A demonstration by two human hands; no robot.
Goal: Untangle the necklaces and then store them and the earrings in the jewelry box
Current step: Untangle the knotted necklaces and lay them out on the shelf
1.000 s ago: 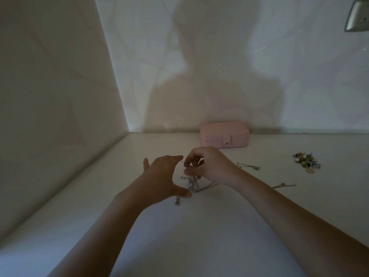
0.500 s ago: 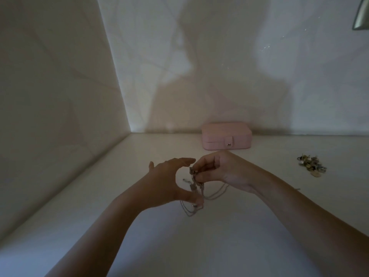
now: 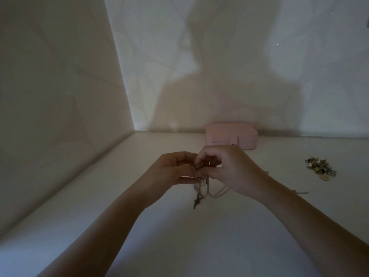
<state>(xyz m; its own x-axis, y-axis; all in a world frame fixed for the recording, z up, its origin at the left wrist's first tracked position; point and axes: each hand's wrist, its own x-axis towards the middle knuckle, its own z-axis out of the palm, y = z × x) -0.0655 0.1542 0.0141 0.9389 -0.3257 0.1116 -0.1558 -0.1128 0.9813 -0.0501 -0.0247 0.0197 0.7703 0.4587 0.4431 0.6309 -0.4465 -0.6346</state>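
A tangle of thin silver necklaces (image 3: 201,186) hangs between my two hands above the white tabletop, with loops and a dark pendant trailing down. My left hand (image 3: 171,170) pinches the tangle from the left, and my right hand (image 3: 229,166) pinches it from the right, fingertips almost touching. One chain end (image 3: 301,192) lies on the table past my right wrist. The pink jewelry box (image 3: 231,137) sits closed against the back wall. A small heap of earrings (image 3: 320,167) lies at the right.
The white table (image 3: 199,246) runs into a corner, with a wall close on the left and another behind the box. The scene is dim and my shadow falls on the back wall.
My hands have lifted the tangle off the table and come closer together. More of the chains hang below my fingers than before.
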